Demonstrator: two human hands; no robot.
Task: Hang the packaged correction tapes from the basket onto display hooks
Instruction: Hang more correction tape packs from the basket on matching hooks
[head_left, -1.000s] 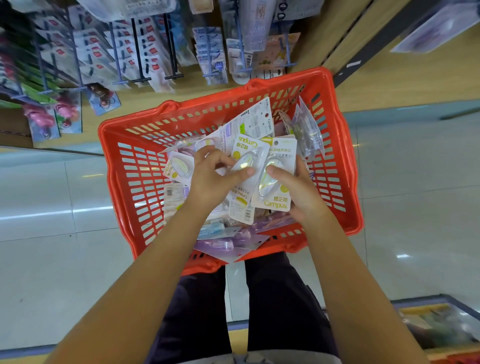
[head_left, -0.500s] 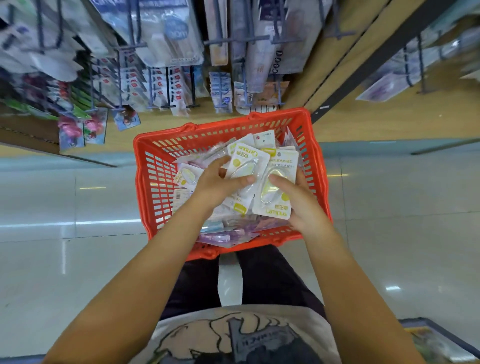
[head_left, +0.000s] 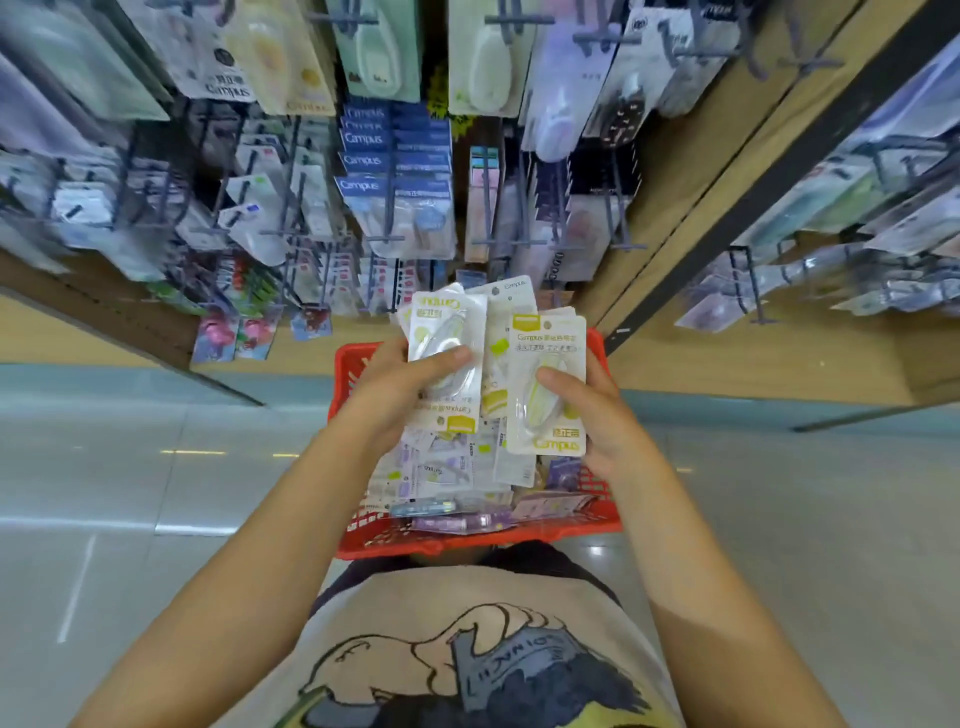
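The left hand (head_left: 387, 387) and right hand (head_left: 592, 410) are each gripping packaged correction tapes (head_left: 545, 384) above the red basket (head_left: 467, 543), near the display hooks (head_left: 387, 239).

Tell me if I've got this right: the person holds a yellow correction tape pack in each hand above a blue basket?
Not quite: the basket is red, not blue, as the head view shows. The rest holds: the left hand and the right hand each hold a yellow correction tape pack above it.

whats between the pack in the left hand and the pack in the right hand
In the head view, other yellow-and-white packs fan out between the left hand's pack and the right hand's pack, above the red basket.
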